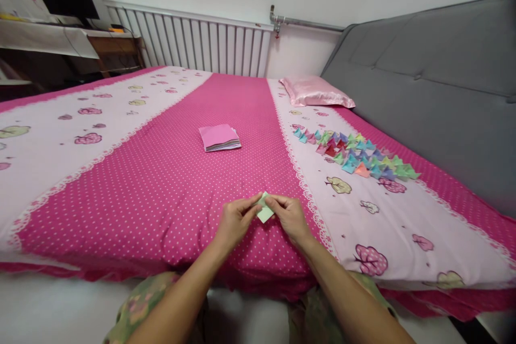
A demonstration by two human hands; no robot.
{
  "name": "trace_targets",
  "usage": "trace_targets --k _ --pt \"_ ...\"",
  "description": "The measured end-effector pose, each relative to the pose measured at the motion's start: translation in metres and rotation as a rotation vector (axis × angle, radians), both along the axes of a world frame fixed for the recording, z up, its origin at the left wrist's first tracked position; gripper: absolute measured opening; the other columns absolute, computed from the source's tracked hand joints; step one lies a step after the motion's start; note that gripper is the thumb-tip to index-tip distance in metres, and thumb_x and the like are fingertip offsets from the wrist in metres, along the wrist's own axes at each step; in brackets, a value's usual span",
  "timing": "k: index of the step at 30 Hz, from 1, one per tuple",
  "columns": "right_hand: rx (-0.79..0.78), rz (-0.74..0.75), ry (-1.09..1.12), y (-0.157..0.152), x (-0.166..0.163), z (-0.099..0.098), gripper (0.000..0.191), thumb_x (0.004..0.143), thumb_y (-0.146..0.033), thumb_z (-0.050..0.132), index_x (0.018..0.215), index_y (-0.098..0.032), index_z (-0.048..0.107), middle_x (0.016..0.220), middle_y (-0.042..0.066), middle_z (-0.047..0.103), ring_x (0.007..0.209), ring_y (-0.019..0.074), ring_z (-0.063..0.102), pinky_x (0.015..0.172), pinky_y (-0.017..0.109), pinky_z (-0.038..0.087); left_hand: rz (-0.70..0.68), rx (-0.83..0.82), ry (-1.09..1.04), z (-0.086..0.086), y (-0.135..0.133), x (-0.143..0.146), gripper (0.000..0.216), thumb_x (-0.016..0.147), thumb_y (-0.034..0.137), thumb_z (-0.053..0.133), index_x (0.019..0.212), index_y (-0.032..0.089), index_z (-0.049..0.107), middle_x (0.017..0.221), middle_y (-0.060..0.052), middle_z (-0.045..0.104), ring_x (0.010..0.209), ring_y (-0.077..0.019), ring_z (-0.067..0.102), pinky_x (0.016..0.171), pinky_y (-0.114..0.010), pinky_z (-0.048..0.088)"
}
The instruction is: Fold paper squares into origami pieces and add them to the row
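Observation:
A small pale green piece of folded paper (265, 214) is held up between my two hands, over the near part of the bed. My left hand (239, 219) pinches its left side with thumb and fingers. On the other side, my right hand (291, 217) grips the paper's upper right part, the thumb lying on its face. The paper's lower corner points down toward me. Some of its edges are hidden behind my fingers. Beyond my hands lies a stack of square paper sheets (220, 136) with a pink one on top.
Several rows of colourful folded paper pieces (357, 153) stand on the bed at right. Behind them is a pink pillow (316, 91) beside the grey headboard (427, 86). The pink and white bedspread (133, 188) has its near edge by my knees. A radiator (193, 40) lines the wall.

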State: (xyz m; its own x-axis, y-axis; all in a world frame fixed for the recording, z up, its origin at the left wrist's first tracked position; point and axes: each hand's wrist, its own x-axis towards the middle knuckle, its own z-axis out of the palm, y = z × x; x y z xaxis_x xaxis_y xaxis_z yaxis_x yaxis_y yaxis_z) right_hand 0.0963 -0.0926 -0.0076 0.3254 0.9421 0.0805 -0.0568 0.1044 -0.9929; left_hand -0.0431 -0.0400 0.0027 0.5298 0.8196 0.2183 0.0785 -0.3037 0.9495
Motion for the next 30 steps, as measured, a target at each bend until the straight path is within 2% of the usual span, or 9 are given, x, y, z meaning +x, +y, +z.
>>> trace_targets --k 6,16,19,24,30 --pt "0.006 0.003 -0.044 -0.0017 -0.0036 0.0009 0.029 0.074 -0.04 0.061 0.086 -0.016 0.071 0.068 0.003 0.068 0.059 0.0148 0.058 0.056 0.025 0.044 0.006 -0.013 -0.033 0.0033 0.0009 -0.0022 0.024 0.075 0.026 0.058 0.096 0.021 0.067 0.096 -0.005 0.068 0.082 -0.0193 0.065 0.075 -0.031 0.051" --pt "0.047 0.026 -0.078 -0.0028 -0.0052 0.005 0.024 0.076 -0.037 0.059 0.078 -0.016 0.07 0.06 0.001 0.064 0.054 0.0131 0.055 0.051 0.023 0.041 -0.045 -0.027 -0.016 0.0001 0.0036 -0.0021 0.022 0.076 0.024 0.055 0.094 0.02 0.068 0.091 -0.007 0.07 0.079 -0.018 0.064 0.073 -0.029 0.049" --pt "0.042 0.023 -0.079 -0.0022 -0.0053 0.0037 0.024 0.076 -0.039 0.059 0.076 -0.016 0.069 0.06 0.0 0.063 0.053 0.0128 0.054 0.051 0.023 0.04 -0.067 -0.055 0.007 0.0011 0.004 -0.0025 0.024 0.077 0.025 0.055 0.095 0.017 0.068 0.083 -0.007 0.07 0.072 -0.0165 0.063 0.066 -0.027 0.048" --pt "0.025 -0.049 -0.001 -0.0008 -0.0045 0.0039 0.025 0.075 -0.039 0.06 0.076 -0.016 0.069 0.06 0.001 0.062 0.054 0.013 0.053 0.052 0.023 0.041 -0.044 -0.163 -0.064 0.0049 0.002 -0.0022 0.038 0.075 0.031 0.057 0.109 0.013 0.06 0.064 -0.002 0.064 0.053 -0.011 0.056 0.05 -0.021 0.043" --pt "0.01 -0.106 0.064 -0.0003 -0.0036 0.0043 0.024 0.073 -0.039 0.062 0.074 -0.016 0.069 0.059 0.0 0.062 0.055 0.0131 0.054 0.052 0.023 0.042 0.045 -0.237 -0.075 0.0082 -0.0008 -0.0009 0.024 0.067 0.033 0.066 0.08 0.012 0.067 0.069 -0.006 0.067 0.058 -0.0144 0.06 0.054 -0.024 0.048"
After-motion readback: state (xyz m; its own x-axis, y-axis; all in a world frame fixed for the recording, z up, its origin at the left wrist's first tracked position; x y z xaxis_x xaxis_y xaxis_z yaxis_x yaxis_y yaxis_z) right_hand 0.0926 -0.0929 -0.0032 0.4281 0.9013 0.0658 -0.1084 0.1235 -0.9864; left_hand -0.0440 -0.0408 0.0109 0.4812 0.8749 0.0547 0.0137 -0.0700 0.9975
